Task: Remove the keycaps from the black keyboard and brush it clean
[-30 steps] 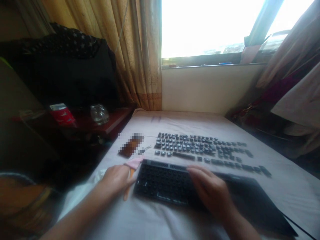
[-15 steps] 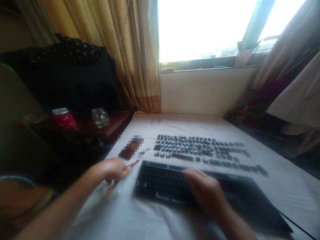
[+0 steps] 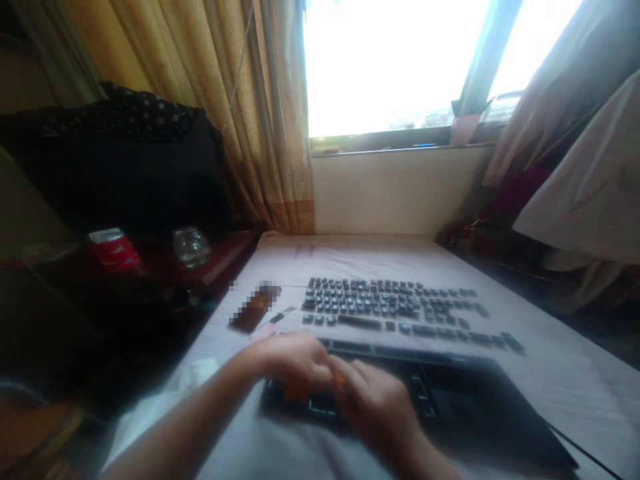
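A black keyboard base (image 3: 480, 400), its keycaps off, lies on the cloth-covered surface. My left hand (image 3: 295, 357) is closed above the left part of the base. Its fingers meet those of my right hand (image 3: 375, 400), also closed. A bit of something orange (image 3: 341, 378) shows where the fingers meet, and an orange-brown patch is visible under my left hand; what it is I cannot make out. Behind the base, loose black keycaps (image 3: 355, 303) lie in rows, the long spacebar (image 3: 359, 322) among them. A small thin tool (image 3: 277, 318) lies left of the keycaps.
A blurred-out dark rectangular object (image 3: 255, 308) lies at the left edge of the white cloth (image 3: 370, 257). Crumpled white material (image 3: 195, 377) lies near my left forearm. A cable (image 3: 575, 443) runs off right. On the dark red side table stand a glass jar (image 3: 191, 248) and a red packet (image 3: 115, 251).
My left hand has moved right, from beside the keyboard base to over it, and now meets my right hand. My right hand has shifted slightly left and nearer. The view has tilted slightly.
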A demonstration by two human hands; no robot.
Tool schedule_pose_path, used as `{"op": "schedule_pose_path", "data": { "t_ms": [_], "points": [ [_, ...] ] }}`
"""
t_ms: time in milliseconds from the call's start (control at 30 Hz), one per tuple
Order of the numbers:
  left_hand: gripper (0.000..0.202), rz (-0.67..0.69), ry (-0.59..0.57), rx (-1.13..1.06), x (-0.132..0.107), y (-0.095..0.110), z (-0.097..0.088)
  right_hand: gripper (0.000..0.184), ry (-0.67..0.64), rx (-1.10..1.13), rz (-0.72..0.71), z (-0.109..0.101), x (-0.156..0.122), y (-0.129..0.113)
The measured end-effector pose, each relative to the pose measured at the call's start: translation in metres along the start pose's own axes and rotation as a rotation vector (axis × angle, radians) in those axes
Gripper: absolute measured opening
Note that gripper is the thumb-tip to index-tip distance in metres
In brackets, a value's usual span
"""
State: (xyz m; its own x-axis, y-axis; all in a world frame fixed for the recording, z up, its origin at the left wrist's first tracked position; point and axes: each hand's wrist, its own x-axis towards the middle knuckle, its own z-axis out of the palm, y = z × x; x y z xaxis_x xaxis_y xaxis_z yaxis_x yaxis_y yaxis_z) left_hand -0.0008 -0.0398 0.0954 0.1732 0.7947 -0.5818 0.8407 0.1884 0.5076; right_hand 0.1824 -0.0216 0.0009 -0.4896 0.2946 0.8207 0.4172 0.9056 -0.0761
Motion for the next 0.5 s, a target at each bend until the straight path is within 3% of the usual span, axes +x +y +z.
{"op": "schedule_pose_path", "data": {
  "t_ms": [100, 167, 200, 333, 400, 500],
  "points": [
    [0.027, 0.062, 0.033, 0.015, 0.016, 0.005, 0.001, 0.052, -0.022, -0.021, 0.064, 0.002, -0.005, 0.007],
    [0.036, 0.049, 0.111, 0.012, 0.025, -0.006, -0.013, 0.051, -0.041, -0.036, 0.087, -0.001, -0.007, 0.015],
    [0.042, 0.016, 0.204, 0.019, 0.029, -0.015, -0.023, 0.049, -0.048, -0.038, 0.092, -0.003, -0.007, 0.019],
    [0.04, -0.286, 0.665, 0.146, 0.044, -0.068, -0.059, 0.042, -0.042, 0.012, 0.13, -0.013, -0.003, 0.03],
    [0.043, -0.445, 0.768, 0.205, 0.051, -0.093, -0.065, 0.04, -0.052, 0.049, 0.148, -0.014, -0.002, 0.032],
    [0.042, -0.581, 0.796, 0.245, 0.063, -0.12, -0.063, 0.036, -0.06, 0.086, 0.15, -0.014, -0.002, 0.033]
  ]
}}
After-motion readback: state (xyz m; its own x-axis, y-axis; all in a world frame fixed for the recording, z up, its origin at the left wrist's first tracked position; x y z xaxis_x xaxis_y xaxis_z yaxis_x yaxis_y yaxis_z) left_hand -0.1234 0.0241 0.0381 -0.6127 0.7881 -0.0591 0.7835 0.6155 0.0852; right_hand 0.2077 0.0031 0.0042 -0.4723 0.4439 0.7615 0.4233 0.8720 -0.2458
